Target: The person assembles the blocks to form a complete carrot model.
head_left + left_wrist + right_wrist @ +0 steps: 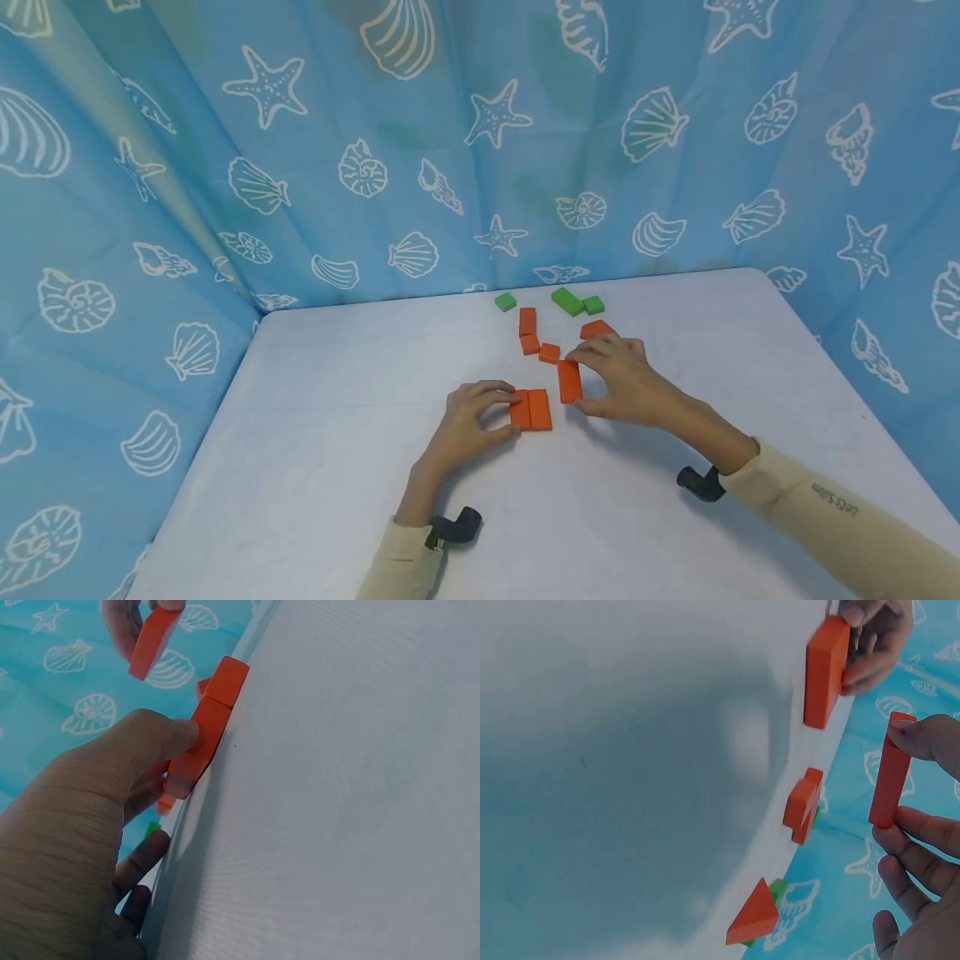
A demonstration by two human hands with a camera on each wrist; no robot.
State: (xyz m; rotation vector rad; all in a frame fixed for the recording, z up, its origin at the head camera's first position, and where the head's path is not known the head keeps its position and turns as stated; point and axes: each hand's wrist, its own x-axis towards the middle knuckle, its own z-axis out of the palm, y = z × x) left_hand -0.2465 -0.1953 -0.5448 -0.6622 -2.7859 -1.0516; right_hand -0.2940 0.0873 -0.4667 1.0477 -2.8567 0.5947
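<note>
Two flat orange blocks (540, 410) lie side by side on the white table, long edges together. My left hand (471, 423) grips the left one, thumb on its near end and fingertips at its far end; in the left wrist view that left block (202, 742) shows beside the thumb. Just to the right, my right hand (626, 379) holds another orange block (570, 382) by its two ends, between thumb and fingers. The right wrist view has this block (891, 772) raised off the table, with the other fingers of the right hand spread below it.
Beyond the hands lie small orange blocks (529, 343), another orange block (550, 352) and an orange pointed block (597, 329), partly behind the right hand. Several green blocks (567, 301) lie near the table's (337, 375) far edge. A blue seashell-patterned curtain (450, 208) hangs behind.
</note>
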